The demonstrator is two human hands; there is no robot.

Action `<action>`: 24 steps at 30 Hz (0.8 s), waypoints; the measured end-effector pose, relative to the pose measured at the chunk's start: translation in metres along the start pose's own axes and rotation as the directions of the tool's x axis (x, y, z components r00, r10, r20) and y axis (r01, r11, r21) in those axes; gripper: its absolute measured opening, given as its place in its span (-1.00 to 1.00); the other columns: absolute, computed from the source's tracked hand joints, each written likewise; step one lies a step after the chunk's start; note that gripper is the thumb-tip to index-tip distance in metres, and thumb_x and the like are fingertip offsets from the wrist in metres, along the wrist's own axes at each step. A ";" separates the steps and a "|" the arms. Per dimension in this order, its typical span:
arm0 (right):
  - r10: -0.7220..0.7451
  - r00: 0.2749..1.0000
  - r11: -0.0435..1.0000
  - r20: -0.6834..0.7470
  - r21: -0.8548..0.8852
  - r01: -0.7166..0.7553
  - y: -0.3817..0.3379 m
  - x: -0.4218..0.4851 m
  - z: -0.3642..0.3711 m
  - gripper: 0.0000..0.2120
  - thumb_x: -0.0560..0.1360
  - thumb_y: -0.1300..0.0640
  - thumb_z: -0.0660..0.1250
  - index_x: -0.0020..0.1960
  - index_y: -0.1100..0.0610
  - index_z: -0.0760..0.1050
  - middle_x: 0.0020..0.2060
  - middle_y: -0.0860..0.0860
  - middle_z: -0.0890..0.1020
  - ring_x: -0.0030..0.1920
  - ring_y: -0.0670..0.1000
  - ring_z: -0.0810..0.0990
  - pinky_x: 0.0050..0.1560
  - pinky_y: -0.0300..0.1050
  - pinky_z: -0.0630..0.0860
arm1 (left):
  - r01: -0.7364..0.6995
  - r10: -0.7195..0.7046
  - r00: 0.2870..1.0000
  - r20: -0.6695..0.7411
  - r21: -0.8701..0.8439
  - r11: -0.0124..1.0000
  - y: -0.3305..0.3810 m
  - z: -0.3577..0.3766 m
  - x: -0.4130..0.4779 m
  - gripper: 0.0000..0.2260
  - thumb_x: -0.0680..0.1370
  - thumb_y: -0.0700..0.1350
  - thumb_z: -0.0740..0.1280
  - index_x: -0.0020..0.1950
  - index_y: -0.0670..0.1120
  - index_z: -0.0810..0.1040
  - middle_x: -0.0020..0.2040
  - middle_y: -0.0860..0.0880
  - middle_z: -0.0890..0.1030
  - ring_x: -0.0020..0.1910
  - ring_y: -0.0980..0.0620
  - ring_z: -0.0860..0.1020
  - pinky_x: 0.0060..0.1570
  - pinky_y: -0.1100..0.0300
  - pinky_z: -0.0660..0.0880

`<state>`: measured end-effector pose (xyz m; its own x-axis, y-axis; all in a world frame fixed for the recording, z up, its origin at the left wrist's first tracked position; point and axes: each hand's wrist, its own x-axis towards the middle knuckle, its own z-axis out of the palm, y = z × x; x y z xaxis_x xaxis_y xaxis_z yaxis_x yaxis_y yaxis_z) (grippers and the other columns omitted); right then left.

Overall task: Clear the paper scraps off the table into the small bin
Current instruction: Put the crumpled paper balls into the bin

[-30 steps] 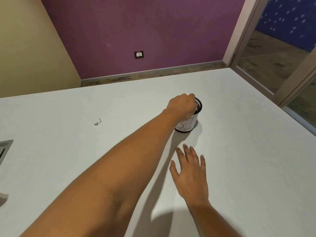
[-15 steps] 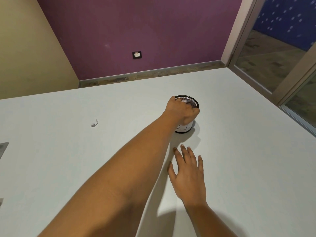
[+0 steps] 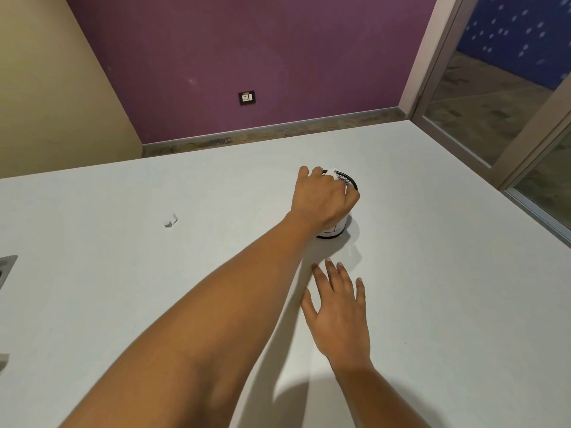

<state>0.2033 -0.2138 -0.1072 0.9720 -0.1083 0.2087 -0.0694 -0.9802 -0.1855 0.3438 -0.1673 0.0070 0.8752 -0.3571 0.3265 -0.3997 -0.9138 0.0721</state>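
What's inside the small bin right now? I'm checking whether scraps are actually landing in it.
The left hand covers most of the small bin. A white paper scrap shows at its fingers over the mesh rim; the bin's contents are hidden.

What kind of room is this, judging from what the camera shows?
Probably a bare office or meeting room: a large white table, a purple wall with a socket, and glass doors to the right. Only a small bin and a paper scrap are on the table.
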 end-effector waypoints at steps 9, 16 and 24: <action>-0.004 1.000 1.000 0.021 0.019 0.004 0.000 -0.001 0.000 -0.51 0.49 -0.10 -0.02 0.29 0.02 0.45 0.31 0.02 0.50 0.34 0.04 0.44 0.32 0.16 0.33 | 0.139 -0.187 0.967 -0.170 -0.259 0.956 -0.041 -0.004 -0.043 -0.53 0.47 0.06 -0.04 -0.14 -0.09 0.63 -0.20 -0.06 0.66 0.03 -0.05 0.53 0.05 0.11 0.19; -0.019 1.000 1.000 0.021 0.021 0.018 0.000 -0.002 0.000 -0.50 0.50 -0.11 -0.03 0.30 0.04 0.44 0.31 0.05 0.50 0.34 0.07 0.44 0.32 0.16 0.33 | 0.458 -0.477 0.877 -0.056 -0.204 0.865 -0.123 0.010 -0.154 -0.53 0.48 0.06 -0.03 0.07 -0.09 0.59 0.21 -0.04 0.57 0.21 -0.08 0.50 0.15 0.01 0.36; -0.032 0.999 0.999 0.026 0.018 0.032 0.000 -0.003 0.000 -0.46 0.49 -0.12 -0.07 0.32 0.06 0.42 0.33 0.06 0.47 0.36 0.08 0.41 0.35 0.18 0.29 | 0.701 -0.701 0.713 0.011 -0.003 0.713 -0.197 0.011 -0.228 -0.66 0.54 -0.08 0.17 0.26 -0.20 0.44 0.36 -0.24 0.40 0.38 -0.18 0.33 0.27 -0.19 0.29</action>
<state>0.2005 -0.2132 -0.1082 0.9792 -0.0726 0.1893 -0.0346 -0.9799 -0.1964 0.2259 0.0925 -0.0925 0.9075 0.3832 0.1718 0.3270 -0.9015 0.2835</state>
